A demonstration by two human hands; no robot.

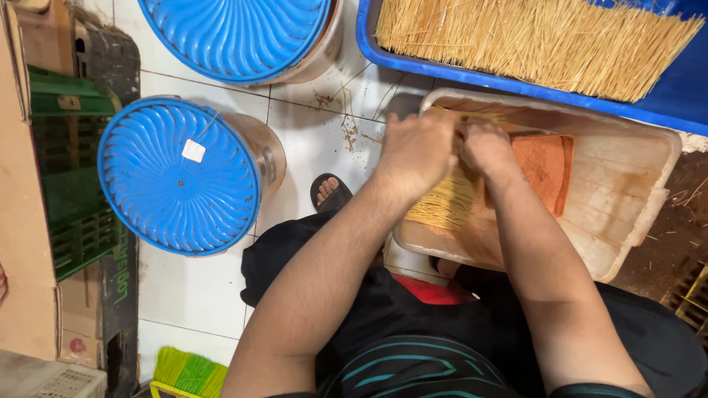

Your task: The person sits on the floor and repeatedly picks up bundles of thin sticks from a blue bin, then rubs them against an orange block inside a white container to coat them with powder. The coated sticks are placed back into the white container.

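Both of my hands close together around a bundle of thin yellow sticks point(446, 203) inside a pale plastic tub point(649, 184). My left hand point(417, 151) grips the bundle from the left and my right hand point(487, 147) grips it from the right, the two touching. The lower stick ends fan out below my hands. Orange-brown powder point(544, 166) lies heaped in the tub just right of my right hand. The upper part of the bundle is hidden by my fingers.
A blue tray point(686, 88) heaped with loose straw-coloured sticks point(531, 40) lies beyond the tub. Two containers with ribbed blue lids point(177, 177) point(236, 33) stand on the white tiled floor at left. A green crate point(70, 169) and cardboard stand at the far left. My sandalled foot point(330, 191) rests beside the tub.
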